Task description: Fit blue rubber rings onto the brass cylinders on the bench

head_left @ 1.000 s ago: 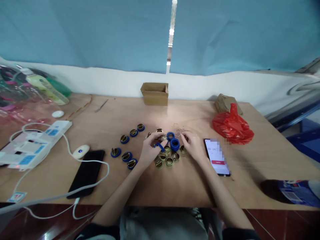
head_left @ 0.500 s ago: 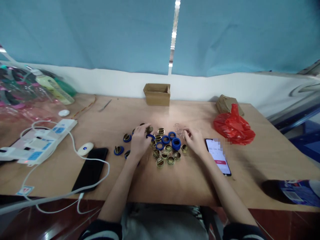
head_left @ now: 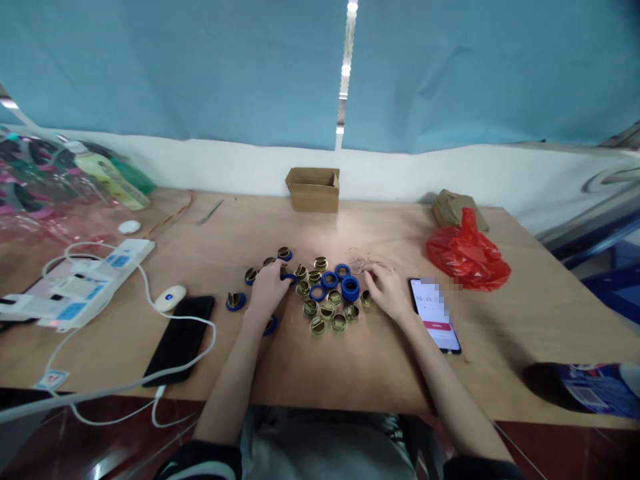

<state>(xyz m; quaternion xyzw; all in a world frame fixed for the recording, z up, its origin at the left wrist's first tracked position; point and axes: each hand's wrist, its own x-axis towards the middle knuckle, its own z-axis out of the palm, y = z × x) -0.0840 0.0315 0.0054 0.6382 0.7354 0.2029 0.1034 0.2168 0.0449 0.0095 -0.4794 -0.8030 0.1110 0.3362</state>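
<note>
Steadiness matters: your left grip (head_left: 269, 291) pinches a blue ring (head_left: 289, 277), so keep it level, clear of nearby brass fittings (head_left: 301, 271). I cannot tell whether your right grip (head_left: 386, 291) holds anything.

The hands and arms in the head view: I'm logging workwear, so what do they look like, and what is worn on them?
The left hand and right hand are bare, with no gloves or watch visible. The forearms are uncovered too. Further back come dark sleeves; the left one has a pale curved stripe. Rings can't be made out.
</note>
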